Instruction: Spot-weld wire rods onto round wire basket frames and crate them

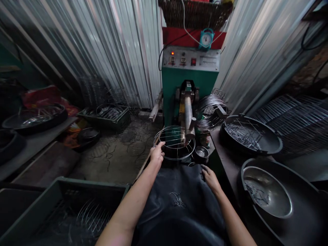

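Observation:
My left hand (pixel 157 153) is closed on the left rim of a round wire basket (pixel 176 158), which has several straight wires across its top. The basket sits at the lower end of a green spot welder (pixel 189 99), its metal arm reaching down to the basket's right side. My right hand (pixel 211 178) rests by the right edge of the black apron (pixel 166 181) over my lap. Its fingers are curled together; whatever they may hold is too small to make out. A little bunch of short bent wires (pixel 177 199) lies on the apron.
Right of the welder are a wire coil (pixel 211 109), a small metal bowl (pixel 201 152), a black pan of wire pieces (pixel 252 136) and a steel bowl (pixel 268 194) in a larger pan. A green crate (pixel 61 184) with wire frames stands lower left. Loose wire litters the floor.

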`<state>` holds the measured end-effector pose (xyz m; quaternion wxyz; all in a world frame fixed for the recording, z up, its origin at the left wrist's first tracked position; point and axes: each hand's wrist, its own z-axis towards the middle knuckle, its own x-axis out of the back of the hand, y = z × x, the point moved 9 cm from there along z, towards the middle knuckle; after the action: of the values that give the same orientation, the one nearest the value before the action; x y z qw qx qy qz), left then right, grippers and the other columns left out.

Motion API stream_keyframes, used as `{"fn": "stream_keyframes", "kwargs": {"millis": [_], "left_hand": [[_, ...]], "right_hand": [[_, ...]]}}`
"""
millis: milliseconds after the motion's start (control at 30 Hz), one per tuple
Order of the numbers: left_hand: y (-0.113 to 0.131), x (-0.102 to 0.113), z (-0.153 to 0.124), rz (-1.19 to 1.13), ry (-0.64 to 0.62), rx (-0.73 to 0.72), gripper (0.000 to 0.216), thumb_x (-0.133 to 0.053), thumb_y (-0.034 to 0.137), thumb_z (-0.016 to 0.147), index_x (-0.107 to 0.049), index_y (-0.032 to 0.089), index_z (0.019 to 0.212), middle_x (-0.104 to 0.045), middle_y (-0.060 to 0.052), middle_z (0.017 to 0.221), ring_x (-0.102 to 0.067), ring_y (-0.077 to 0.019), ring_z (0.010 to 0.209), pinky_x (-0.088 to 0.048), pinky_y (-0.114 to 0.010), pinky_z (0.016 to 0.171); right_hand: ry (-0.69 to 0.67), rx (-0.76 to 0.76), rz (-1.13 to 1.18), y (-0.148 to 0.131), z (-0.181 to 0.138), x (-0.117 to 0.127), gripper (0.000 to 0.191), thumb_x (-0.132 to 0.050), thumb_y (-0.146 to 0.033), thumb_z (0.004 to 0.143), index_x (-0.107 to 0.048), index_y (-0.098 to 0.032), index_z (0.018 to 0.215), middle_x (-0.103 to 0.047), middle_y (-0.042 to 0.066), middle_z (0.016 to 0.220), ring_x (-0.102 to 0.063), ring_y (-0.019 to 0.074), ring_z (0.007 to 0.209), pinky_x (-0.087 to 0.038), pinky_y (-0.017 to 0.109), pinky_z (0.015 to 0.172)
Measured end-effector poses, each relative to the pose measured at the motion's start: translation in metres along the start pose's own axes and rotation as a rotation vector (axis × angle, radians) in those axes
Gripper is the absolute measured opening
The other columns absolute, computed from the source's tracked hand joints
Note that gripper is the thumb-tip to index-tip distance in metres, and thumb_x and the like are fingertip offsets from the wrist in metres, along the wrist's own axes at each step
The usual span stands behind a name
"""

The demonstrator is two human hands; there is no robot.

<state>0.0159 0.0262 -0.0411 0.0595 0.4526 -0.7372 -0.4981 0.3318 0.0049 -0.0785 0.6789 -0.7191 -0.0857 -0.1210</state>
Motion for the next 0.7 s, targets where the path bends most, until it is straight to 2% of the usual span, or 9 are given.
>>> {"fn": "stream_keyframes", "kwargs": {"millis": [67, 167, 300, 400, 533, 600, 700], "left_hand": [[-0.003, 0.004, -0.003, -0.01, 0.016, -0.001, 0.036, -0.074, 0.021, 0.046, -0.042, 0.018, 0.061, -0.023, 0.013, 0.044, -0.02, -0.0014, 0.036, -0.014, -0.015, 0.032], [-0.005, 0.011, -0.006, 0.01, -0.004, 0.013, 0.039, -0.078, 0.027, 0.045, -0.046, 0.016, 0.065, -0.033, 0.01, 0.049, -0.029, -0.0026, 0.038, -0.022, -0.016, 0.033], [-0.004, 0.018, -0.003, 0.117, -0.112, 0.155, 0.042, -0.079, 0.037, 0.048, -0.052, 0.016, 0.072, -0.046, 0.006, 0.06, -0.044, -0.0061, 0.044, -0.041, -0.022, 0.041], [0.004, 0.021, 0.002, 0.187, -0.131, 0.241, 0.035, -0.077, 0.031, 0.052, -0.053, 0.016, 0.074, -0.05, 0.004, 0.062, -0.05, -0.0085, 0.048, -0.049, -0.029, 0.05], [0.013, 0.014, 0.01, 0.265, -0.154, 0.258, 0.026, -0.073, 0.019, 0.055, -0.053, 0.015, 0.07, -0.051, 0.004, 0.057, -0.05, -0.0088, 0.045, -0.048, -0.028, 0.049], [0.012, 0.011, 0.012, 0.299, -0.153, 0.277, 0.024, -0.072, 0.017, 0.056, -0.051, 0.014, 0.067, -0.05, 0.004, 0.053, -0.048, -0.0086, 0.042, -0.044, -0.024, 0.044], [0.009, 0.007, 0.014, 0.323, -0.165, 0.298, 0.023, -0.071, 0.018, 0.057, -0.049, 0.015, 0.064, -0.049, 0.004, 0.05, -0.046, -0.0085, 0.038, -0.036, -0.02, 0.037]], "right_hand": [[0.063, 0.048, -0.08, 0.015, -0.017, 0.006, 0.019, -0.055, -0.033, 0.065, -0.063, -0.023, 0.08, -0.066, 0.005, 0.069, -0.062, 0.0228, 0.066, -0.048, 0.034, 0.057], [0.132, 0.078, -0.147, 0.031, -0.036, 0.01, 0.017, -0.054, -0.034, 0.067, -0.06, -0.024, 0.081, -0.068, 0.007, 0.075, -0.064, 0.0253, 0.072, -0.049, 0.037, 0.063], [0.094, 0.015, -0.158, 0.046, -0.04, 0.008, 0.021, -0.051, -0.037, 0.069, -0.055, -0.021, 0.082, -0.064, 0.002, 0.065, -0.061, 0.0205, 0.056, -0.048, 0.033, 0.053], [0.066, -0.097, -0.132, 0.057, -0.035, 0.008, 0.021, -0.051, -0.037, 0.067, -0.053, -0.021, 0.081, -0.063, 0.0, 0.063, -0.056, 0.0159, 0.047, -0.045, 0.029, 0.049], [0.043, -0.195, -0.041, 0.064, -0.032, 0.007, 0.026, -0.051, -0.04, 0.067, -0.052, -0.019, 0.083, -0.06, -0.002, 0.058, -0.052, 0.0127, 0.044, -0.042, 0.026, 0.05], [0.014, -0.228, 0.006, 0.066, -0.034, 0.006, 0.026, -0.051, -0.042, 0.068, -0.051, -0.019, 0.08, -0.056, -0.003, 0.054, -0.049, 0.0118, 0.044, -0.039, 0.024, 0.047], [0.004, -0.252, 0.105, 0.068, -0.039, 0.008, 0.028, -0.05, -0.043, 0.069, -0.05, -0.018, 0.081, -0.056, -0.003, 0.058, -0.047, 0.0105, 0.044, -0.035, 0.022, 0.043]]}}
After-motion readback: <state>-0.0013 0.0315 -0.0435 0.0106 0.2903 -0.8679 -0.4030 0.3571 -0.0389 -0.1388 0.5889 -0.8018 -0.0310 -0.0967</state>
